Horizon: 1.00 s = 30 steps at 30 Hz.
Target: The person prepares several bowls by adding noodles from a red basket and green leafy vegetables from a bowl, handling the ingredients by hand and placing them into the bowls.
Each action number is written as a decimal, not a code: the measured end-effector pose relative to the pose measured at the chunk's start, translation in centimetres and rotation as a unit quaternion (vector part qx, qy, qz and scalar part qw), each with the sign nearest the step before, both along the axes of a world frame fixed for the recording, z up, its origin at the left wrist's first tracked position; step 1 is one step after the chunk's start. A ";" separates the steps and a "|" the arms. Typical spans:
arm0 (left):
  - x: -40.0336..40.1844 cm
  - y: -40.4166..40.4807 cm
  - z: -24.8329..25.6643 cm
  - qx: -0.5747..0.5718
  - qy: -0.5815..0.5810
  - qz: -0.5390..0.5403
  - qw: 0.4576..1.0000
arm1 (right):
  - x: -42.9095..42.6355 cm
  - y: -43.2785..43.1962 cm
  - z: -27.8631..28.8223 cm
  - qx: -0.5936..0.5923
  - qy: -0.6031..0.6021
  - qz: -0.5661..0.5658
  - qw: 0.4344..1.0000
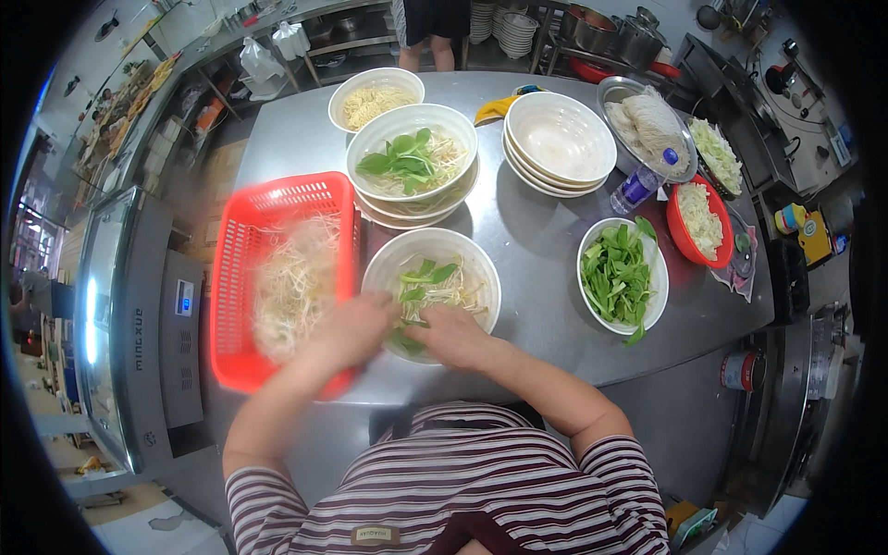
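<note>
A white bowl stands before me, holding bean sprouts and leafy greens. My right hand reaches into it, its fingertips pinched at green leaves near the left inside. Over the bowl's left rim is my left hand, blurred, its fingertips close to the same leaves; whether it grips any cannot be made out. Left of the bowl, a red plastic basket holds a heap of bean sprouts. Behind it rises a stack of filled bowls, the top one with greens and sprouts.
A bowl of noodles and stacked white bowls stand farther back. At right are a bowl of cut greens, a bottle, a red basin of shredded cabbage and a metal basin of rice noodles. Someone's legs show beyond the table.
</note>
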<state>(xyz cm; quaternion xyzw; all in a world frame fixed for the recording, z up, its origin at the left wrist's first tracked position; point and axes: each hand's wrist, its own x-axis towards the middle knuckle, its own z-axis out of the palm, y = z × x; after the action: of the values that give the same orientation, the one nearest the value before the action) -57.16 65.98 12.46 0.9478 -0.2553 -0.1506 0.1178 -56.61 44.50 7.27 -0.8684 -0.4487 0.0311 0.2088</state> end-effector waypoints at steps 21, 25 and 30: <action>7.7 -3.1 -5.4 -0.054 -0.007 0.146 0.988 | 0.7 -4.0 1.4 0.061 0.028 -0.101 0.993; 7.8 -3.6 -5.2 -0.059 -0.042 0.137 0.988 | 0.5 -4.7 1.5 0.095 0.001 -0.117 0.989; 7.0 -0.8 -1.4 -0.340 0.126 0.257 0.896 | 1.0 -4.9 1.4 0.246 0.046 -0.178 0.952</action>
<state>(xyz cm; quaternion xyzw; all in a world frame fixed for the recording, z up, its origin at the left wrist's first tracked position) -50.20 65.17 11.08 0.8555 -0.0212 -0.1374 0.4988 -55.57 39.61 8.63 -0.8534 -0.2706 -0.0778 0.4388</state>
